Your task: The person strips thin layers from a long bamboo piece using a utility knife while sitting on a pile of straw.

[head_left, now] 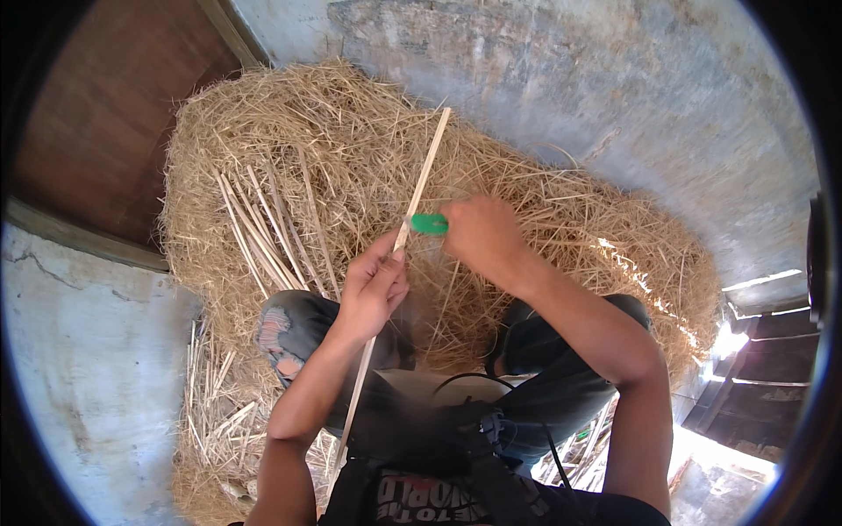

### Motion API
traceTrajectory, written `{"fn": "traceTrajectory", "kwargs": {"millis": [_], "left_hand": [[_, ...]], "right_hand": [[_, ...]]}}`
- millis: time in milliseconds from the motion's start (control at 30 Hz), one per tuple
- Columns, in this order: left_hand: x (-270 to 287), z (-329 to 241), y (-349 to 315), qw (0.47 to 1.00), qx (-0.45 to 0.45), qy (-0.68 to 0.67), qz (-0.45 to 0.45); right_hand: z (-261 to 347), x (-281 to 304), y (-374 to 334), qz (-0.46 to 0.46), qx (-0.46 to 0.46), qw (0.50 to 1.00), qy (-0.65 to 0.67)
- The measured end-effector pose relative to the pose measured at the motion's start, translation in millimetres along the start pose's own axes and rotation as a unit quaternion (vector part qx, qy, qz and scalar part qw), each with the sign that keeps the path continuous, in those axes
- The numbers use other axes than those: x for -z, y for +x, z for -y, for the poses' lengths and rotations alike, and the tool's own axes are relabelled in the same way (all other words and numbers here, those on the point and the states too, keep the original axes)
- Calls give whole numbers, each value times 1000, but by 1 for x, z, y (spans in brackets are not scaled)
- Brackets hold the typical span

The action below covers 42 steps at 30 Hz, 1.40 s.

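A long, pale bamboo strip (424,174) runs slantwise in front of me, its far end over the straw and its near end down past my left forearm. Fingers and thumb of my left hand (375,285) are closed around its middle. My right hand (482,235) grips a small green-handled tool (428,223), which points left and meets the strip just above my left fingers. The tool's working edge is too small to make out, and my right fist hides the rest of its handle.
A broad heap of dry straw (289,114) lies before me against a weathered wall (561,79). Several more strips (263,230) rest on it beyond my left knee. A brown panel (123,114) stands far left. Slatted boards (759,377) let in light at the right.
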<state>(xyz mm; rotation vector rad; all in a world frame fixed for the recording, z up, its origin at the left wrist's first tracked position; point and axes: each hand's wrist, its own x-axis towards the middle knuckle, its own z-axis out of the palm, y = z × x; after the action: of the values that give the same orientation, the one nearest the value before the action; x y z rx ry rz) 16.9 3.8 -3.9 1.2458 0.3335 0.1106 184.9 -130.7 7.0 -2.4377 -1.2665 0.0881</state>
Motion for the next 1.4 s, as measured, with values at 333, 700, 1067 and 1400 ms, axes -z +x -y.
{"fn": "traceTrajectory", "kwargs": {"millis": [333,700,1067,1400], "left_hand": [[-8,2,-4,994,-42,73,72],[-3,13,3,973,-98,203,-54],[-8,7,-3,952,-83,283,-81],[3,15,4,948,-120,255,-149]], "right_hand": [[-98,65,41,-104,-220,970,-7],[8,5,-11,53,-26,998,-25],[-51,48,25,-9,-91,996,-24],[-7,12,-3,22,-56,998,4]]}}
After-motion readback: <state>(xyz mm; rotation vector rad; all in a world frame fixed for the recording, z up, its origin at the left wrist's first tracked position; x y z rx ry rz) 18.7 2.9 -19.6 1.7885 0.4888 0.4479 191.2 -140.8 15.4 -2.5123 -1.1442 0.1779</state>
